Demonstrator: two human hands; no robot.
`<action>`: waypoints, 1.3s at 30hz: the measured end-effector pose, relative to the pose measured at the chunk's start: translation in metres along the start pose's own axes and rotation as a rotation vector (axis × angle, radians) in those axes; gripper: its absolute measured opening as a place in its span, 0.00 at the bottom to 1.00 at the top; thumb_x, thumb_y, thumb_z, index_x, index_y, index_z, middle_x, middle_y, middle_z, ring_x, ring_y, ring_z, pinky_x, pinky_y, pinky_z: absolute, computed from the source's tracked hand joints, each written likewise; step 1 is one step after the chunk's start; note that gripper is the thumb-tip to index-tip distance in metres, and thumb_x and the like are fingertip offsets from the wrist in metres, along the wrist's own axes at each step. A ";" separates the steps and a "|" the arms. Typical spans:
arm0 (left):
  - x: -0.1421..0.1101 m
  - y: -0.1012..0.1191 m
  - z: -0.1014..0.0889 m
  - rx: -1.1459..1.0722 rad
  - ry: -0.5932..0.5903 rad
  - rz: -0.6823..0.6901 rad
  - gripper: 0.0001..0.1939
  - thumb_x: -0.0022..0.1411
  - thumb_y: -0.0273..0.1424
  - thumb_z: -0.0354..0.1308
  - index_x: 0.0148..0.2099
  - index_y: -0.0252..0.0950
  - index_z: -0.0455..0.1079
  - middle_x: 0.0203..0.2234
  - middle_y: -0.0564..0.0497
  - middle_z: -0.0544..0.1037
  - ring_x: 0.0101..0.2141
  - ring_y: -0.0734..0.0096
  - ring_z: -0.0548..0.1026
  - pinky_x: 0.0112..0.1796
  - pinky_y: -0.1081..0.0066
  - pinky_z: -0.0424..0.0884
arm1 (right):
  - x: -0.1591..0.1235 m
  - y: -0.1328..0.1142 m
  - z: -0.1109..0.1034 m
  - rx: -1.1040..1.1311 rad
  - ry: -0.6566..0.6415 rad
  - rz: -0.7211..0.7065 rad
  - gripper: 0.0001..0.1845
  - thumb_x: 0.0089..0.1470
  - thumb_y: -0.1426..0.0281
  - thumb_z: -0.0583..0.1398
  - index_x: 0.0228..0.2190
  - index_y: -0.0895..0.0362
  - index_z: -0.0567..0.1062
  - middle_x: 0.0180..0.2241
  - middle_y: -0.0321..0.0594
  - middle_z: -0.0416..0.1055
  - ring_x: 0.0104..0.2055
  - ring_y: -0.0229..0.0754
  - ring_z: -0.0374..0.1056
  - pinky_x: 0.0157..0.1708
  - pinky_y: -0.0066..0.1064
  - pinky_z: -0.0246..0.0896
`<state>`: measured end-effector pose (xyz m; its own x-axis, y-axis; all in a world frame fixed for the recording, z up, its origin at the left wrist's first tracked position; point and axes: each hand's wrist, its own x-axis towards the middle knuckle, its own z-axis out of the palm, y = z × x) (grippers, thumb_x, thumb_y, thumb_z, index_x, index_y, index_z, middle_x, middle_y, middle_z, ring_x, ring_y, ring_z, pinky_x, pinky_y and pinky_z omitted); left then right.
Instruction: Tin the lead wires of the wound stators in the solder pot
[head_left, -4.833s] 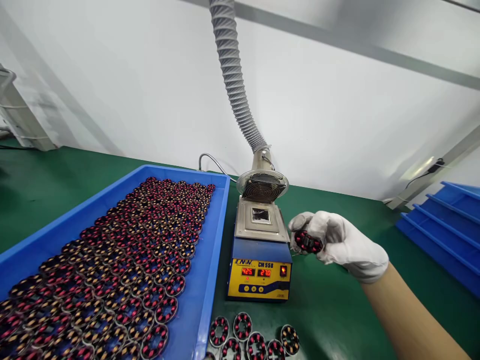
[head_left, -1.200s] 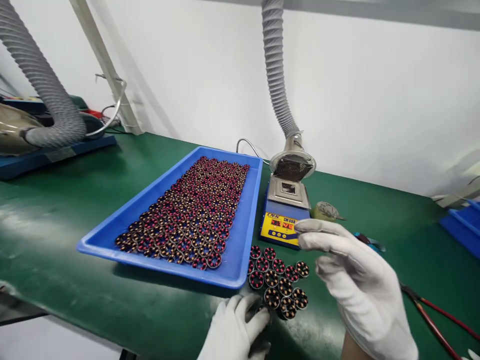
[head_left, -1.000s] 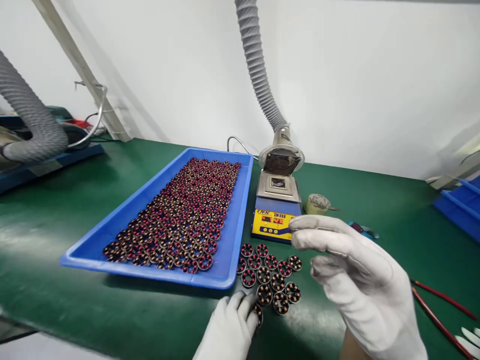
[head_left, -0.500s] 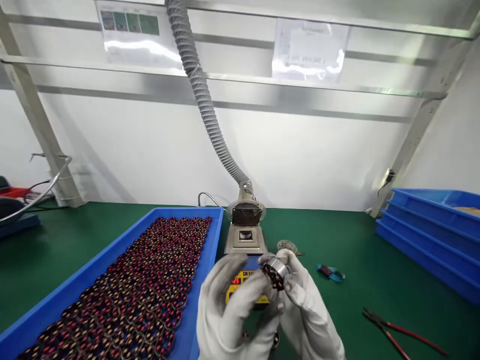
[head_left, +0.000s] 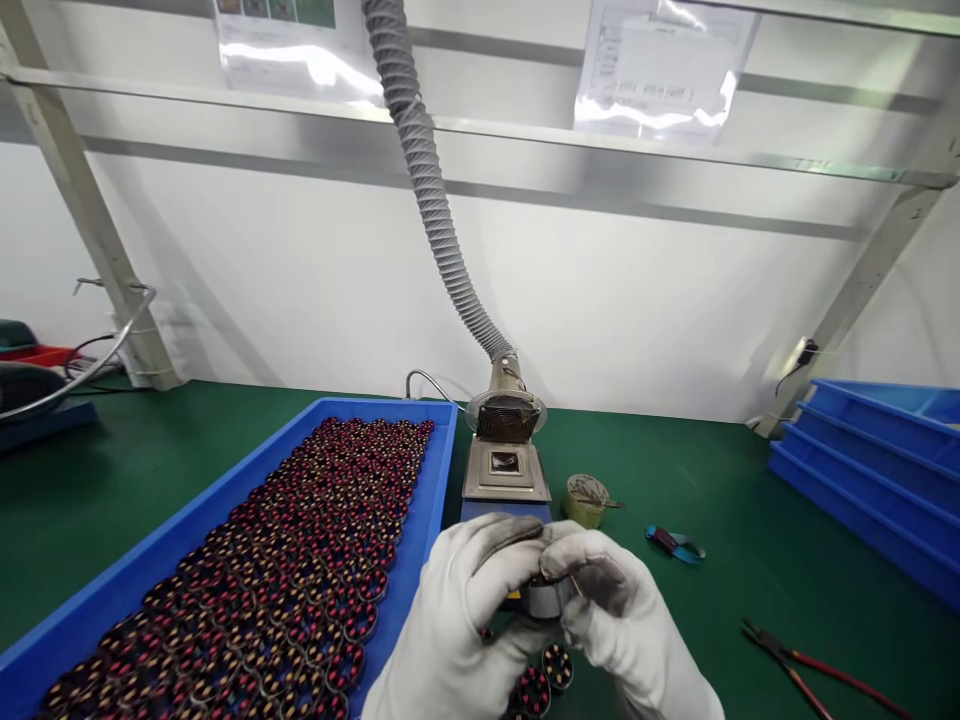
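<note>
Both hands meet right in the middle here, white gloves on, and between them sits a ring-shaped part (head_left: 544, 602), its grey metal rim facing us. The left hand (head_left: 459, 625) has it gripped from one side, fingers bent over the top; the right hand (head_left: 628, 618) is closed on the opposite side, a thin strand (head_left: 576, 586) showing by its fingertips. The part is held up above the worktop (head_left: 712, 480), in front of the heating unit (head_left: 506, 478), whose front panel is mostly hidden by the gloves. Just below the hands, a few loose rings (head_left: 557, 665) lie on the green surface, partly covered. Over to the left, what a crowd: the blue tray (head_left: 435, 490) is packed with wound rings (head_left: 285, 560), red and tan flecks all the way to the far end! Above the unit, a hood (head_left: 507, 412) hangs from a ribbed grey hose (head_left: 442, 220). On the right side, a small greenish tub (head_left: 585, 503) stands near the unit, then a blue strap (head_left: 677, 546), then red-handled pliers (head_left: 781, 656) lying nearer to us, and stacked blue trays (head_left: 862, 490) at the edge
</note>
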<state>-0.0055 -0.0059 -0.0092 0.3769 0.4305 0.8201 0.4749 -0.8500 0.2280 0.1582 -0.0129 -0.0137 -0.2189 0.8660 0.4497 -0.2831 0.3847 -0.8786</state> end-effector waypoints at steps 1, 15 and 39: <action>0.001 0.001 -0.001 0.018 -0.003 0.027 0.13 0.63 0.35 0.49 0.49 0.39 0.62 0.43 0.48 0.74 0.47 0.72 0.69 0.46 0.72 0.66 | 0.000 0.000 0.001 0.017 0.024 -0.011 0.06 0.47 0.64 0.65 0.30 0.50 0.77 0.33 0.39 0.70 0.36 0.41 0.67 0.36 0.30 0.64; -0.003 0.001 -0.001 0.242 0.072 0.057 0.17 0.54 0.23 0.57 0.48 0.33 0.65 0.44 0.43 0.72 0.49 0.62 0.65 0.45 0.61 0.61 | 0.001 -0.006 0.014 0.398 0.293 0.129 0.24 0.33 0.62 0.71 0.35 0.54 0.77 0.39 0.44 0.73 0.43 0.48 0.69 0.49 0.39 0.61; 0.008 0.003 -0.010 -0.479 -0.009 -0.276 0.17 0.52 0.32 0.62 0.46 0.46 0.71 0.41 0.54 0.78 0.45 0.70 0.72 0.47 0.73 0.67 | -0.004 -0.001 0.032 0.754 0.198 0.385 0.11 0.46 0.68 0.66 0.35 0.54 0.77 0.38 0.38 0.74 0.40 0.38 0.69 0.40 0.26 0.65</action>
<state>-0.0089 -0.0075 0.0034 0.2978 0.6574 0.6922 0.1432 -0.7476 0.6485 0.1292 -0.0268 -0.0096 -0.2803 0.9588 0.0453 -0.7812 -0.2005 -0.5912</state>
